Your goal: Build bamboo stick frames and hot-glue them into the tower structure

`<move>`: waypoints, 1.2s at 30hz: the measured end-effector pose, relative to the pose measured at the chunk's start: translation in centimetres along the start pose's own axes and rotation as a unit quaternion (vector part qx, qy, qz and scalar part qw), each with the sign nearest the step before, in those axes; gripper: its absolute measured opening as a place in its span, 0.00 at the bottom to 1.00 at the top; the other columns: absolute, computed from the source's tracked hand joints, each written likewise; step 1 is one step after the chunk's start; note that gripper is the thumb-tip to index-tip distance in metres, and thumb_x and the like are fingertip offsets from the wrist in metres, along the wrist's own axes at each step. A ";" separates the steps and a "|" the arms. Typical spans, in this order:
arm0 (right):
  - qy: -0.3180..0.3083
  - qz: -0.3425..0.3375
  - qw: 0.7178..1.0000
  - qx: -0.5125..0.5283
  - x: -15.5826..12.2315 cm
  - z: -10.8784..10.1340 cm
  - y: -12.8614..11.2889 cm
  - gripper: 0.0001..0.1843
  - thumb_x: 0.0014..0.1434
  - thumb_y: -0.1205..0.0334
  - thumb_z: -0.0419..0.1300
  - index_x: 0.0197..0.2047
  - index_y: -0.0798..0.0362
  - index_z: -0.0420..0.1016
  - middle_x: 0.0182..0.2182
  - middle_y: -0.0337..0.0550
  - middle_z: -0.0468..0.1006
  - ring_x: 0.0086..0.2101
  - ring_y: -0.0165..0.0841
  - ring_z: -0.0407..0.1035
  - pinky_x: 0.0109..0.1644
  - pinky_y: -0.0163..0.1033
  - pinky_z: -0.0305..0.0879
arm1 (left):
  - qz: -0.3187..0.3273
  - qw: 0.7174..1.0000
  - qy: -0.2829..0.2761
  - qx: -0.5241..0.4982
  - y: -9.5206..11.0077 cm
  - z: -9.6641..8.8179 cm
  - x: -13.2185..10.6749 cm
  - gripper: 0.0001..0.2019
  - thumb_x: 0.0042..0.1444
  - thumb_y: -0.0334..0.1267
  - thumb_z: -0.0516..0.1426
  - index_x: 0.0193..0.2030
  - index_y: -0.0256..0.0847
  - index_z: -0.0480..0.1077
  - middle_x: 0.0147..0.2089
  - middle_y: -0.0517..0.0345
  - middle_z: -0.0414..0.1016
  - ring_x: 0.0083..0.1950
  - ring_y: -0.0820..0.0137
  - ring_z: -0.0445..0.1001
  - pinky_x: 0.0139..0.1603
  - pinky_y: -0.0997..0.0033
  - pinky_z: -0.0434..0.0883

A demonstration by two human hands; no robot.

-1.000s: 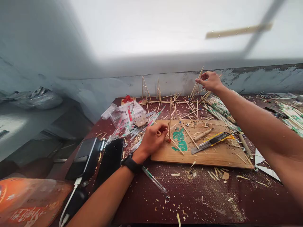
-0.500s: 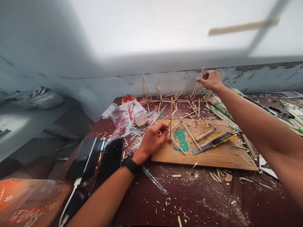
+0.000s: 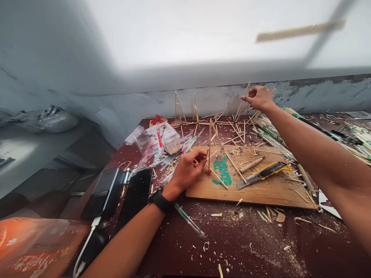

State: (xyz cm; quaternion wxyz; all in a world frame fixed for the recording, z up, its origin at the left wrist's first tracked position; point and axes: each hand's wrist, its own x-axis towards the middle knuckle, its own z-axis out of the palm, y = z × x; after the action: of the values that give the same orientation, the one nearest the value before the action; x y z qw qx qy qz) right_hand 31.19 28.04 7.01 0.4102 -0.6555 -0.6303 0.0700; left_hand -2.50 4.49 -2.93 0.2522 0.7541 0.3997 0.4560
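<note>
My left hand (image 3: 189, 170), with a black band at the wrist, is closed in a pinch at the lower part of a thin wooden stick frame (image 3: 210, 141). This frame stands upright on a wooden board (image 3: 199, 191), with a small red piece (image 3: 208, 172) at its foot. Farther back on the right, my right hand (image 3: 259, 98) has thumb and fingers closed on a second stick frame (image 3: 240, 108), near its upper part. A yellow utility knife (image 3: 262, 174) and a pointed wooden rod (image 3: 251, 165) lie on the board beside a green patch (image 3: 222, 172).
Two more stick frames (image 3: 177, 106) stand at the back near the wall. Plastic packets (image 3: 159, 143) are heaped left of the board. A phone (image 3: 136, 197) and a black device with a white cable (image 3: 102, 193) lie front left. Stick bundles (image 3: 272, 133) lie right; shavings litter the table.
</note>
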 end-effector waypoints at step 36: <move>-0.173 -0.312 0.932 -0.062 -19.8 -4.7 -12.4 0.23 0.65 0.45 0.63 0.57 0.49 0.80 0.50 0.53 0.84 0.40 0.48 0.77 0.49 0.55 0.71 | -0.009 1.000 -0.018 -0.003 0.0 0.1 0.1 0.06 0.62 0.33 0.60 0.43 0.40 0.79 0.38 0.54 0.87 0.35 0.71 0.81 0.35 0.70 0.77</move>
State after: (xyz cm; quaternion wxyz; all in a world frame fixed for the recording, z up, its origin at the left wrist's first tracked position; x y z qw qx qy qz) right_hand 20.66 6.84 9.45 0.2546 -0.4276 -0.8673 0.0112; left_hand -2.40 4.55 -2.92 0.2656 0.7579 0.4008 0.4410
